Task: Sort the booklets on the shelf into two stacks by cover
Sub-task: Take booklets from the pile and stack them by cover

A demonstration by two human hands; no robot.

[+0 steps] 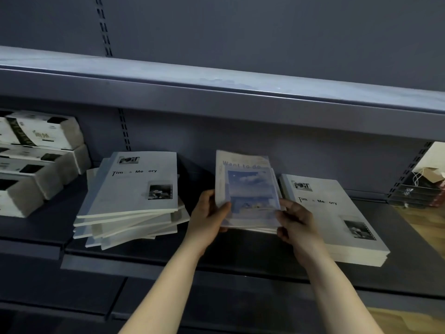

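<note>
Two hands work at the front of the shelf (pixel 240 251). The left hand (pixel 209 214) and right hand (pixel 297 221) each curl fingers and thumb round one thin bundle of sky-cover booklets (pixel 251 189), tilted up between two grey-cover piles: a splayed left pile (pixel 134 189) and a squared right pile (pixel 334 213). Stacked tissue packs (pixel 43 150) sit far left.

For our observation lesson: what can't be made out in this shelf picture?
Head view, lower covers in the left stack: hidden under its top booklet.
Head view, number of Want to do booklets held: blurred, edges covered by left hand and right hand.
Head view, tissue packs: cut off by the left edge.
</note>
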